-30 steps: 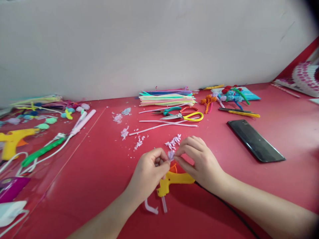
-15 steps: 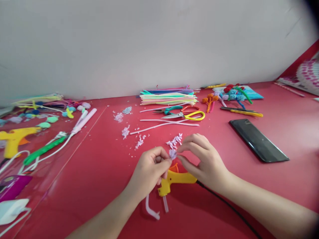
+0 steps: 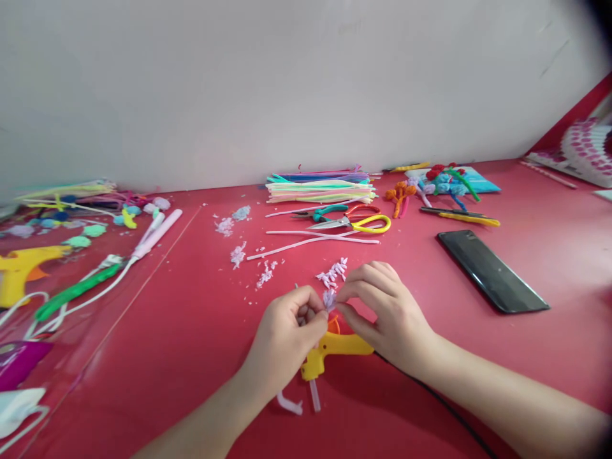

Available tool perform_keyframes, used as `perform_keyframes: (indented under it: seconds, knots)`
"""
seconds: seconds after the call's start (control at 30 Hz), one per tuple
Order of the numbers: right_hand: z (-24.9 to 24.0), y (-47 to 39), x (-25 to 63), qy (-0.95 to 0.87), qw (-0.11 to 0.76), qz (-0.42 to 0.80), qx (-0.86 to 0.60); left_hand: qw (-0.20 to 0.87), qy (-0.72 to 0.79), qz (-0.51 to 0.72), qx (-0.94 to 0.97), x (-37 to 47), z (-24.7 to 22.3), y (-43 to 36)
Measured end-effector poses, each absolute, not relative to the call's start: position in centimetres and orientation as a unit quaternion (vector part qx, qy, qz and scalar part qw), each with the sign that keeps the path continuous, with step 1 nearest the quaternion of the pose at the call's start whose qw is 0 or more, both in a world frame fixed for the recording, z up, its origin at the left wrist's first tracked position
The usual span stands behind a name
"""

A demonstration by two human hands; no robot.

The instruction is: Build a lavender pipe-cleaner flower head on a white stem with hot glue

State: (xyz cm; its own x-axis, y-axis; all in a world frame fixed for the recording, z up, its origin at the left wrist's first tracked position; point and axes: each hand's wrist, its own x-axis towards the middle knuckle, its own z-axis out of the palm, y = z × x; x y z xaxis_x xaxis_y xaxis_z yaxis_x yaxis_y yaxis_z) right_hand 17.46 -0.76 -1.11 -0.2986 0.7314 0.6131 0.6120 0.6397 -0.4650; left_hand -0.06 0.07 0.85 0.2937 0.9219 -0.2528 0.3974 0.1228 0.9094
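Observation:
My left hand (image 3: 291, 331) is closed, thumb and forefinger pinching a small lilac pipe-cleaner flower (image 3: 329, 298). The thumb and forefinger of my right hand (image 3: 389, 312) close in on the flower's right edge and touch it; whether a tiny piece lies between them is hidden. A bent pale pink pipe cleaner (image 3: 289, 404) shows below my left hand; I cannot tell whether it joins the flower. Under both hands lies a yellow glue gun (image 3: 342, 345) with a clear glue stick (image 3: 314, 395) in its back. Just beyond the flower is a pile of short lilac pipe-cleaner pieces (image 3: 333, 273).
Scissors (image 3: 370, 223), pliers (image 3: 329, 211) and loose pink pipe cleaners lie ahead, before a pipe-cleaner bundle (image 3: 320, 189). Fluff piles (image 3: 238, 254) sit left of them. A dark phone-like slab (image 3: 492, 271) is at right. Another glue gun (image 3: 21, 271) and cables are at far left.
The view has shifted slightly. Both hands stay at the flower, with my right fingertips still at its edge. Less of the bent pink pipe cleaner shows below my left hand.

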Motion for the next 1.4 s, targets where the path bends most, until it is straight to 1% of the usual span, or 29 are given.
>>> perform_keyframes:
  seconds: [0.27,0.5,0.83,1.1,1.27,1.4]
  knots:
    - [-1.1,-0.7,17.5,-0.806,0.417,0.068,-0.415,0.509,0.536,0.252,0.624,-0.1,0.4,0.0]
    - [-1.0,-0.9,17.6,-0.794,0.419,0.089,-0.432,0.509,0.543,0.253,0.618,-0.1,0.5,0.0]
    - [-1.2,-0.8,17.3,-0.787,0.426,0.1,-0.434,0.474,0.531,0.266,0.65,-0.1,0.1,-0.1]
    - [-1.3,-0.8,17.2,-0.785,0.431,0.105,-0.431,0.478,0.529,0.268,0.648,-0.2,0.2,-0.1]
    - [-1.4,-0.5,17.5,-0.767,0.46,0.123,-0.431,0.499,0.54,0.276,0.619,-0.6,0.2,0.4]
    - [-2.0,0.0,17.6,-0.767,0.449,0.132,-0.439,0.515,0.537,0.288,0.603,-1.0,0.2,1.1]
